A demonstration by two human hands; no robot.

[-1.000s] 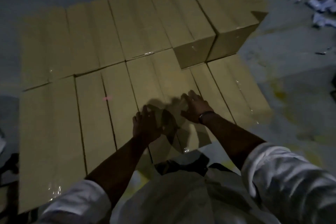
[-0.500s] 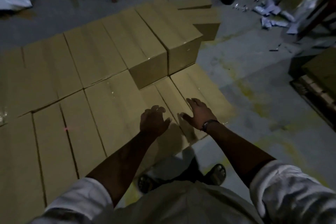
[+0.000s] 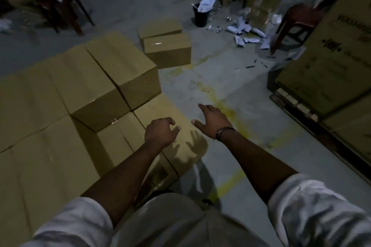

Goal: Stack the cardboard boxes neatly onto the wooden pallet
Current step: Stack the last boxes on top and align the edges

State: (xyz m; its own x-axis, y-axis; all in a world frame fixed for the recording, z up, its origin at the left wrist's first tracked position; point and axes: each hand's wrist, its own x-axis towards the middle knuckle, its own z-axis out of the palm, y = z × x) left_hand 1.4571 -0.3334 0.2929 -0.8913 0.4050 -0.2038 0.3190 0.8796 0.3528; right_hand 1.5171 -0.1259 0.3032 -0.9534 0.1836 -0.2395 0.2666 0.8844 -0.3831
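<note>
Dim, bluish light throughout. A crisp shadow falls on the near cardboard box (image 3: 160,108), so the light comes from above and behind. The far box (image 3: 166,52) glints faintly along its top. The corners are murky, the litter (image 3: 247,32) is blurred, and the edges bow.

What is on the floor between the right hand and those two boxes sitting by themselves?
Just bare grey floor with yellowish stains between the right hand and the two boxes, in the head view.

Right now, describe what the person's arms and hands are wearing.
Both forearms are bare below loose whitish sleeves, the left sleeve and the right sleeve. The right hand has a thin dark wristband. The left hand wears no glove or band.
</note>
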